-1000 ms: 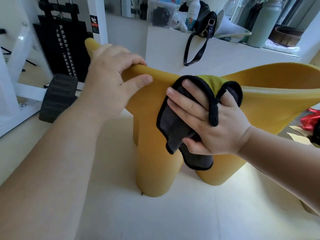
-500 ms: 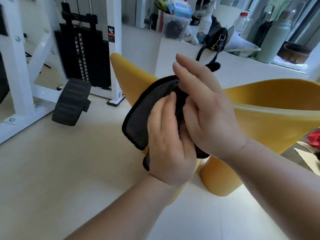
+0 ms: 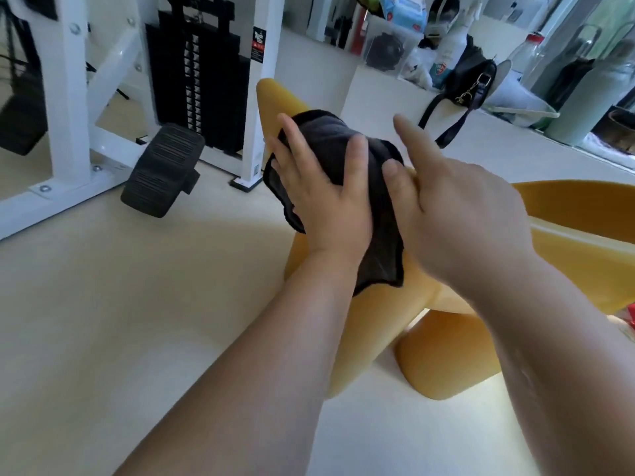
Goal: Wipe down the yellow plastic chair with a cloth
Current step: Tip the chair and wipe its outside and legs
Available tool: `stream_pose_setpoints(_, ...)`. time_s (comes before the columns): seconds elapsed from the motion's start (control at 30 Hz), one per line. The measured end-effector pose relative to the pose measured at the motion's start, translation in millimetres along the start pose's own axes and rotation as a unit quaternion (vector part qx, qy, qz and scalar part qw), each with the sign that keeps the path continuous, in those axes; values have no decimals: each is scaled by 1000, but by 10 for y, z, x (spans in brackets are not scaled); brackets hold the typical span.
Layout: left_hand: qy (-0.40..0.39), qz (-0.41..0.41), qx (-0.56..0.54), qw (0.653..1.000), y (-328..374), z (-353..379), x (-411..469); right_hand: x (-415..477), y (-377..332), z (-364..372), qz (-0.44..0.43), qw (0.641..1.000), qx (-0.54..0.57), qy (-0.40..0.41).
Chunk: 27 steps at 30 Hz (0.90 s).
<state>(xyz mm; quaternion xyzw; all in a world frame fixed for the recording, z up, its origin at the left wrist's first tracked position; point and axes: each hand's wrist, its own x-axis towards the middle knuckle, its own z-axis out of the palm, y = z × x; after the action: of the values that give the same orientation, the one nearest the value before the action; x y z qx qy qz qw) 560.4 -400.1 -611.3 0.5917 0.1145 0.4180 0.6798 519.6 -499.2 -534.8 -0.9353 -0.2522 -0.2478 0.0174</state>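
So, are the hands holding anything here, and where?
Left hand pins the cloth by its upper half against the chair rim; right hand, open, just touches its edge.

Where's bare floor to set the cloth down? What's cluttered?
Bare floor lies between the black footplate of the weight machine and the yellow chair, and nearer the camera, left of its legs. The white ledge behind is crowded: handbag, bottles, clear box.

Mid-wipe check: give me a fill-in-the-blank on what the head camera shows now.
1. The left hand presses a dark ___ onto the chair.
2. The right hand, beside it, holds ___.
3. The chair's plastic is ___.
4. The handbag on the ledge behind is ___.
Missing words: cloth; nothing; yellow; black.
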Motion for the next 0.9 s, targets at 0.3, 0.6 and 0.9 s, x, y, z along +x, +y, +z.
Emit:
stream_pose_setpoints(0.3, -8, -34, -10, 999, 47, 83, -235, -48, -95, 157, -12, 994, 24, 102)
stream_pose_setpoints(0.6, -31, -14, -34, 999, -95, -192, 494, -84, -169, 55, 7, 1000, -20, 22)
stream_pose_setpoints(0.9, -28, 45, 24, 998, -274, -124, 158, 251, -475, 217, 15, 997, -41, 68)
